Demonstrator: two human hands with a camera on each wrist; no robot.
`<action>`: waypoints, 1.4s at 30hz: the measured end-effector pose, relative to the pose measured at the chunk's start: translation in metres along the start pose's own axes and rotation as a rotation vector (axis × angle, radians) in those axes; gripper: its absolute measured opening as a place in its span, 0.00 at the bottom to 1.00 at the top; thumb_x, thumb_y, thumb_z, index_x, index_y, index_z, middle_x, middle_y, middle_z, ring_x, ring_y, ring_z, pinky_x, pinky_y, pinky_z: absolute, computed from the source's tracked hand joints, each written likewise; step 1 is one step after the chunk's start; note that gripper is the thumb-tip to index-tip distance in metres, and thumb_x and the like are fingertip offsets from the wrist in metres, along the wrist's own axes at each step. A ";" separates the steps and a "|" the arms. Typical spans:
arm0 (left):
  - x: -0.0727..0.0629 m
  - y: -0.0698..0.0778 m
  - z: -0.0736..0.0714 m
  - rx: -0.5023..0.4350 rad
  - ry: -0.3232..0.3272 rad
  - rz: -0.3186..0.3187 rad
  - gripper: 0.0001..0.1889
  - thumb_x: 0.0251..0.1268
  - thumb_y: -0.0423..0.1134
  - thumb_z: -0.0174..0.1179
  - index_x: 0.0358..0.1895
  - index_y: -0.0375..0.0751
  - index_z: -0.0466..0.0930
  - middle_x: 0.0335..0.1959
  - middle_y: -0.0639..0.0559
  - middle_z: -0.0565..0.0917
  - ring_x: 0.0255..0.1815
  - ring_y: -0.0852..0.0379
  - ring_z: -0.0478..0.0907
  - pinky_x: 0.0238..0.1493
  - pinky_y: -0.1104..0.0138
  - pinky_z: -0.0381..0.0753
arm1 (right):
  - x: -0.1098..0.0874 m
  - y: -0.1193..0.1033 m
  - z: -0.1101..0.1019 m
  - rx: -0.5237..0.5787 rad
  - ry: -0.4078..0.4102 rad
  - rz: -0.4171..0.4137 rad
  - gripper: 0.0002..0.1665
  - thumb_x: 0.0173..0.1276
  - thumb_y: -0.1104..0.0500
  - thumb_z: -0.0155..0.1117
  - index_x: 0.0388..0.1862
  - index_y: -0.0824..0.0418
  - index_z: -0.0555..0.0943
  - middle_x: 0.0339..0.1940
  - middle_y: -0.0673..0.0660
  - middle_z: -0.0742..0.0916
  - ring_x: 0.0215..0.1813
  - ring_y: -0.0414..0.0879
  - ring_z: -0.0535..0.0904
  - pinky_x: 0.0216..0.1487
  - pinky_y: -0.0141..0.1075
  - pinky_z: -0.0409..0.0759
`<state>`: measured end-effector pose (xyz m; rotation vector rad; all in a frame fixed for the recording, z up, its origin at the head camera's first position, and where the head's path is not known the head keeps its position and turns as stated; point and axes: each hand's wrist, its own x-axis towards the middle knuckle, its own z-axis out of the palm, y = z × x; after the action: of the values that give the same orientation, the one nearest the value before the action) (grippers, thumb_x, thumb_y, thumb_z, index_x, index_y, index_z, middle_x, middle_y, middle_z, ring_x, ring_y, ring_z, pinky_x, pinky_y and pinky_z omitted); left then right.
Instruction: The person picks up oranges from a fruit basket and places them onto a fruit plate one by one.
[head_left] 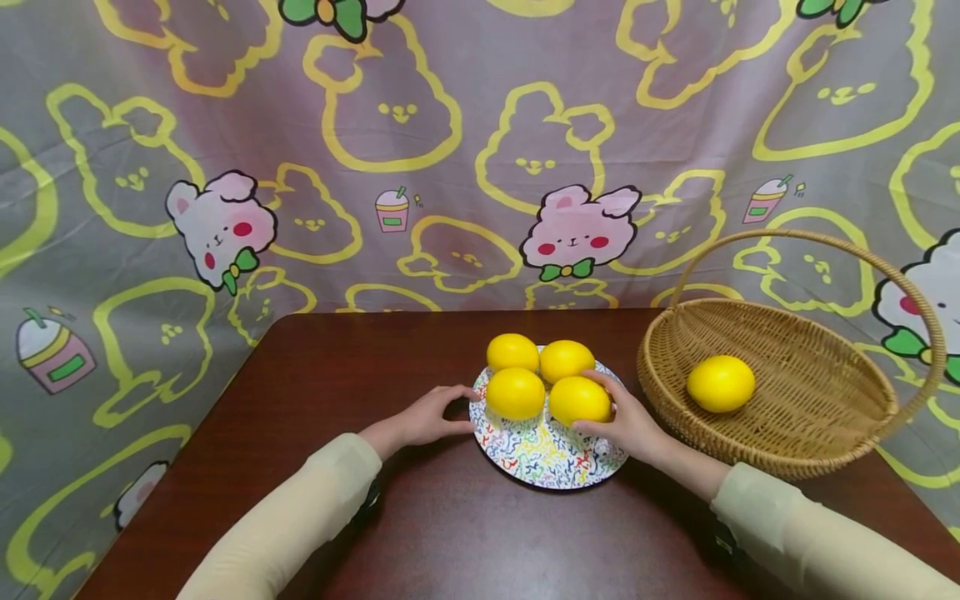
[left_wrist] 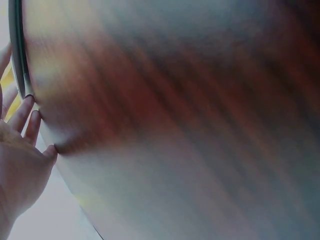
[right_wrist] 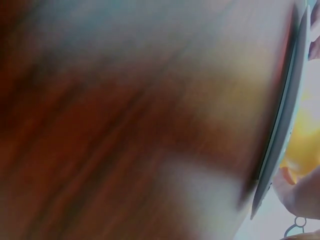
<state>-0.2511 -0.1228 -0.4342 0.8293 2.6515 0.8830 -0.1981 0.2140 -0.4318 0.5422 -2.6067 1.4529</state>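
Note:
A round plate (head_left: 542, 460) with a colourful squiggle pattern lies on the table, and several yellow lemons sit grouped toward its far side. My right hand (head_left: 628, 423) holds the near right lemon (head_left: 579, 402) between thumb and fingers; the lemon is at the plate's surface, and I cannot tell whether it touches it. At the plate's left edge is my left hand (head_left: 426, 418), thumb and fingers spread apart. In the left wrist view its fingertips (left_wrist: 33, 120) reach down to the tabletop beside the rim. The right wrist view shows part of a yellow lemon (right_wrist: 304, 142) above the plate's edge.
A wicker basket (head_left: 813, 375) with a tall arched handle stands to the right of the plate, close to my right forearm. One lemon (head_left: 721, 383) lies inside it. The dark wooden table (head_left: 360, 358) ends at a patterned curtain (head_left: 442, 150) behind.

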 end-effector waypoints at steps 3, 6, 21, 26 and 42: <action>0.001 0.000 0.000 0.001 -0.003 -0.008 0.24 0.63 0.49 0.66 0.60 0.49 0.74 0.59 0.53 0.76 0.63 0.48 0.66 0.66 0.51 0.62 | -0.001 -0.001 0.000 0.000 0.001 0.001 0.46 0.55 0.61 0.77 0.69 0.66 0.63 0.62 0.69 0.73 0.56 0.61 0.74 0.51 0.52 0.75; 0.002 -0.001 0.000 0.002 -0.002 -0.014 0.23 0.63 0.49 0.66 0.60 0.50 0.74 0.59 0.53 0.76 0.64 0.48 0.66 0.66 0.51 0.62 | -0.001 -0.002 -0.001 0.000 0.001 0.001 0.46 0.55 0.62 0.77 0.69 0.66 0.63 0.62 0.69 0.73 0.55 0.62 0.74 0.50 0.50 0.76; 0.001 -0.003 0.002 0.002 -0.005 -0.023 0.23 0.63 0.50 0.66 0.60 0.51 0.74 0.59 0.53 0.76 0.64 0.48 0.66 0.65 0.51 0.63 | -0.005 -0.006 0.000 -0.045 0.019 -0.031 0.46 0.53 0.60 0.79 0.67 0.67 0.65 0.60 0.68 0.75 0.54 0.61 0.75 0.48 0.50 0.78; 0.002 -0.003 0.002 0.007 0.001 -0.011 0.23 0.63 0.50 0.66 0.60 0.50 0.74 0.59 0.53 0.76 0.64 0.48 0.66 0.65 0.51 0.63 | -0.007 -0.007 -0.001 -0.030 0.008 -0.002 0.45 0.54 0.59 0.78 0.67 0.66 0.65 0.61 0.66 0.75 0.55 0.60 0.75 0.49 0.49 0.77; 0.001 -0.003 0.001 0.002 -0.008 0.000 0.23 0.63 0.49 0.66 0.59 0.49 0.74 0.58 0.52 0.76 0.64 0.48 0.67 0.65 0.51 0.62 | -0.010 -0.013 -0.003 -0.036 0.014 -0.031 0.42 0.54 0.61 0.78 0.65 0.67 0.67 0.61 0.65 0.76 0.58 0.60 0.73 0.50 0.49 0.77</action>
<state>-0.2530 -0.1233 -0.4367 0.8323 2.6458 0.8748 -0.1842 0.2130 -0.4226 0.5637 -2.5961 1.3920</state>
